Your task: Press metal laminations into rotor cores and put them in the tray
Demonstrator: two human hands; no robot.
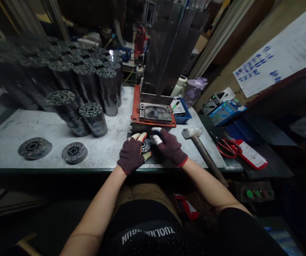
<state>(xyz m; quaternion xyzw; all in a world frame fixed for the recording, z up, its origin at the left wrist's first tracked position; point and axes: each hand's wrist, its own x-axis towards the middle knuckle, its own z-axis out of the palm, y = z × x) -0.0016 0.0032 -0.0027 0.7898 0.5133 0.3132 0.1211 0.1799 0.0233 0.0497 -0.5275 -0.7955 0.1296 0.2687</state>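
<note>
My left hand (133, 153), in a dark maroon glove with pale fingertips, lies around the left side of a round metal core (145, 145). Its fingers reach over the far side and the thumb is at the near side. The core shows a star-like slot pattern on top and rests on a dark pad (155, 156) at the bench's front edge. My right hand (169, 145), gloved alike, is just right of the core, with its pale-tipped fingers and thumb apart and nothing visible between them. Behind both hands stands an orange-topped fixture (154, 122) with a metal plate.
Tall stacks of metal cores (89, 78) fill the left rear. Two single cores lie at front left, one a flat disc (74, 153). A hammer (205, 153) lies right, its handle past the edge. Red-handled scissors (227, 148), a blue bin (183, 115) and bottles (195, 90) stand further right.
</note>
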